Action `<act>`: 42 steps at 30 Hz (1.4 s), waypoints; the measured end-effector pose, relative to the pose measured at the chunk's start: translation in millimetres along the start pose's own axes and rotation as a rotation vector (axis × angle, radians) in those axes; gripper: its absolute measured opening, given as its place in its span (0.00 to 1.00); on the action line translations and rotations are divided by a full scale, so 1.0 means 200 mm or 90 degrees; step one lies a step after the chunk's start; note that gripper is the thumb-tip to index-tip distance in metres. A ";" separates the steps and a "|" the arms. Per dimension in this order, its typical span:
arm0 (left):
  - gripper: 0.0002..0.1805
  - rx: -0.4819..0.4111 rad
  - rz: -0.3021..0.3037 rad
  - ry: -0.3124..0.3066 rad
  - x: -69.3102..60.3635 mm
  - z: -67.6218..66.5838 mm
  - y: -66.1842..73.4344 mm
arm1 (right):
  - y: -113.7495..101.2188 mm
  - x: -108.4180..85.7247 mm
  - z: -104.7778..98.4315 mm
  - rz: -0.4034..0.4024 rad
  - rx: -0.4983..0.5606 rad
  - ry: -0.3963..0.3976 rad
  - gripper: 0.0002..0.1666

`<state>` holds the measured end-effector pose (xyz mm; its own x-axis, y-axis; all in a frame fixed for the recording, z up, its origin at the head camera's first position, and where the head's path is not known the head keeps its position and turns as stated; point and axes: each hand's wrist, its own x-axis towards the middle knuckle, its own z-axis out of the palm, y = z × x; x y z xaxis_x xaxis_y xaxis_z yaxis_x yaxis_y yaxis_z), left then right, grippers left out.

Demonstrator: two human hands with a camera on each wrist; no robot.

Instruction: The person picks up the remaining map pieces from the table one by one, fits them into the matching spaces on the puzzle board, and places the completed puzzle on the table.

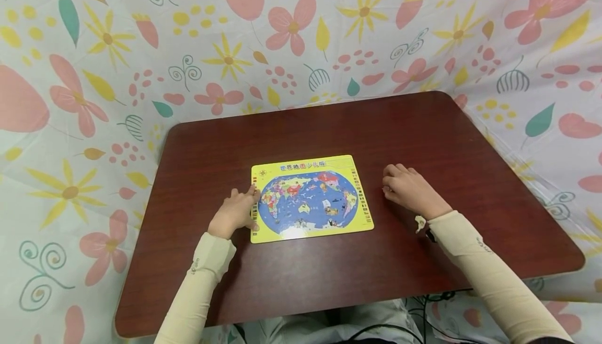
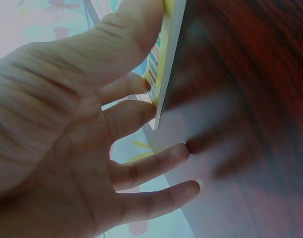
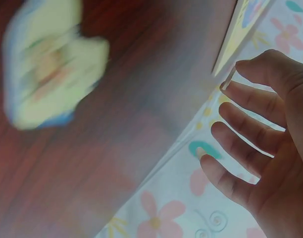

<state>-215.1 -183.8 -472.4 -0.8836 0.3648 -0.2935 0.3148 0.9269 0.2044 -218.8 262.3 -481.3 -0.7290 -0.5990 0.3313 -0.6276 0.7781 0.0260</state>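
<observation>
Map [image 1: 308, 200] flat on the table [image 1: 310, 276], left of middle, long side near the person. Yellow border, blue oval inside. Print on both side borders too small to read; glare washes out part of the near edge.

Left hand [image 1: 235, 209] at the map's left edge, fingers spread wide, thumb and first two fingertips touching the border. Left wrist view: ring and little fingers reach past the edge; thumb covers part of the border, and most of the map is turned away or cut off.

Right hand [image 1: 411, 190] right of the map, well apart from it. Thumb and index narrow, pinching a thin piece [image 3: 229, 78], seen edge-on, so its face can't be made out; other fingers loosely bent.

Loose piece [image 3: 52, 74], pale with a blue rim, badly blurred in the right wrist view; picture unreadable. In the head view it's a small pale bit by the right cuff [image 1: 453, 234]; can't tell if it touches the table.

Writing on both cuffs illegible. Cables [image 1: 425, 315] at the near edge run out of frame; lap [image 1: 291, 328] cut off. Flowered curtain [image 1: 291, 56] on the far side.
</observation>
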 end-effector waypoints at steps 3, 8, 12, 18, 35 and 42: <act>0.53 -0.002 -0.001 0.000 0.00 0.00 0.00 | -0.03 0.05 0.02 -0.011 0.003 -0.003 0.10; 0.53 -0.010 -0.004 -0.003 0.00 0.00 0.00 | -0.08 0.11 0.05 -0.023 0.005 -0.015 0.07; 0.53 -0.012 -0.002 0.000 -0.01 0.01 0.00 | -0.12 0.16 0.07 -0.026 0.008 -0.032 0.06; 0.53 -0.009 -0.003 0.001 -0.01 0.00 -0.01 | -0.18 0.24 0.08 -0.047 0.013 -0.046 0.04; 0.53 -0.014 -0.004 0.004 0.01 0.01 -0.02 | -0.27 0.31 0.15 -0.046 0.025 -0.126 0.08; 0.53 -0.013 0.000 0.011 0.01 0.01 -0.02 | -0.27 0.30 0.16 -0.052 0.024 -0.122 0.08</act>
<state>-218.0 -186.9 -476.9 -0.8894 0.3629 -0.2780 0.3077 0.9250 0.2229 -237.6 177.0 -493.4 -0.7118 -0.6875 0.1439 -0.6937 0.7202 0.0093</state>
